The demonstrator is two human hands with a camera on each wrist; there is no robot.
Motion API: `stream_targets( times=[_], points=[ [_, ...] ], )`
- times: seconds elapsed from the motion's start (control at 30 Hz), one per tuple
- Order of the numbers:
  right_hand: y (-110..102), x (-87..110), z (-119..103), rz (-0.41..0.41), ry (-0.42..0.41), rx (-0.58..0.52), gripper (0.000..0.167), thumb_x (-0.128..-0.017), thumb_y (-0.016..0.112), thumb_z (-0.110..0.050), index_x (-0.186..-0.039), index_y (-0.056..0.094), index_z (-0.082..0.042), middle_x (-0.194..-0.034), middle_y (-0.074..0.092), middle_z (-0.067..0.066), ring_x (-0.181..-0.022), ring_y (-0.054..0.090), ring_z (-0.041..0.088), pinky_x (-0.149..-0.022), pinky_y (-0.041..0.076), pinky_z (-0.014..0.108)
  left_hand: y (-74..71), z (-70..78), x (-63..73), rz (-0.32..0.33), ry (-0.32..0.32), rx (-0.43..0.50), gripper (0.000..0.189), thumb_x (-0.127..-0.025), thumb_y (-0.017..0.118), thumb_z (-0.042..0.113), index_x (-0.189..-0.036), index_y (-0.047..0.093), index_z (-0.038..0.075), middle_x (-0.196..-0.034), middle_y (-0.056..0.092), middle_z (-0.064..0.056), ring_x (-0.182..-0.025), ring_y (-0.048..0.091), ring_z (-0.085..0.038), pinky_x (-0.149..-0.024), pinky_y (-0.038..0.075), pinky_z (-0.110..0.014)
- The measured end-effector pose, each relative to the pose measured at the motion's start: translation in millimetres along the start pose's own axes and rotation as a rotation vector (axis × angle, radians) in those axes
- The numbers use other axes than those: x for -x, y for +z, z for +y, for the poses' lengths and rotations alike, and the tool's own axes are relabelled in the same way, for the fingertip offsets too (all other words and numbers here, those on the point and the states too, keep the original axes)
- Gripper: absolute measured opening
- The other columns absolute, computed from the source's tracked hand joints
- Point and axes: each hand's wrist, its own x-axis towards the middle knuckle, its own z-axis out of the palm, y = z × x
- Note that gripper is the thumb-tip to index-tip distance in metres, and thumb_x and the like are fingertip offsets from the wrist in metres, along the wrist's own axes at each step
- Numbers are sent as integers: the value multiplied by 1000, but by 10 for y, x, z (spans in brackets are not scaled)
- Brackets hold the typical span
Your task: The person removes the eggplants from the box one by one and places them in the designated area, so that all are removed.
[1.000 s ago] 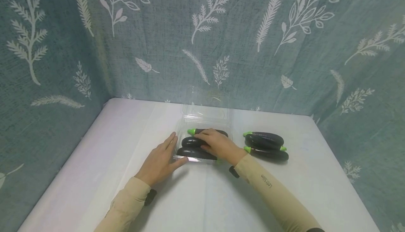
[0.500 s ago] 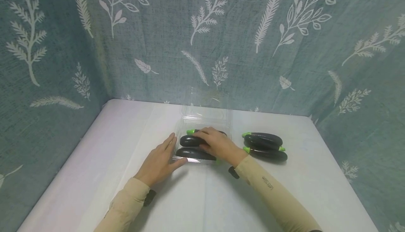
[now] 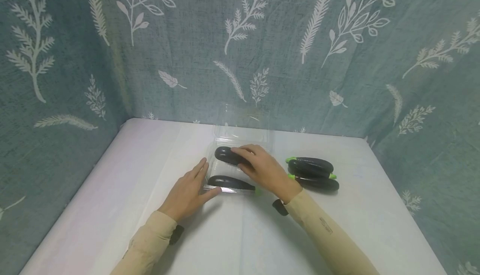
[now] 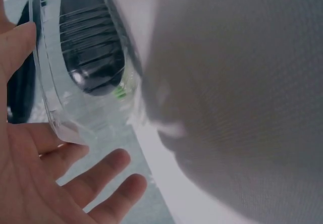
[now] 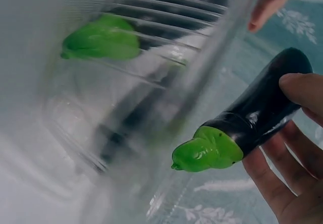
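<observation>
My right hand (image 3: pixel 266 173) grips a dark eggplant (image 3: pixel 226 154) with thumb and fingers, raised above a clear plastic clamshell box (image 3: pixel 241 133). In the right wrist view, the held eggplant (image 5: pixel 257 110) points its green stem end away from the palm. At the box's front lies another eggplant (image 3: pixel 230 182), seen through the ribbed wall in the left wrist view. Behind the held one, the back of the box is mostly hidden in the head view. My left hand (image 3: pixel 187 193) rests against the box's front left corner, fingers extended along the side and thumb at the front edge.
Several dark eggplants (image 3: pixel 311 166) with green stems are stacked on the white table (image 3: pixel 240 233) right of the box. The transparent lid stands open at the back, near a leaf-patterned teal cloth (image 3: pixel 195 50).
My right hand has lifted the middle eggplant from the box and shifted it slightly backward, leaving a gap behind the front one. My left hand stays at the corner.
</observation>
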Motion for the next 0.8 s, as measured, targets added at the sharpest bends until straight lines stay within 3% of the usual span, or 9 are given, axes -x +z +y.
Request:
stream_targets(
  times=[0.3,0.6,0.8],
  points=[
    [-260,112,-31,105,74,-31,50,-95,74,-13,-143,59,-13,-132,61,8,-124,57,24,-105,49,35,18,6,-6,-9,-7,-2,94,-94,61,61,-153,36,-6,-163,30,-18,-139,43,-43,-113,39,-55],
    [-501,255,34,148,191,-9,53,-93,76,-13,-143,58,-17,-132,60,7,-126,56,24,-104,50,39,-2,20,16,-4,2,-13,92,-95,63,58,-152,36,-8,-162,30,-20,-138,44,-45,-112,39,-55],
    [-642,399,148,181,245,-8,55,-91,76,-7,-143,57,-13,-129,61,11,-117,62,25,-92,57,39,-2,22,21,0,3,-13,91,-95,63,58,-152,36,-9,-162,30,-21,-138,43,-45,-113,38,-55]
  ],
)
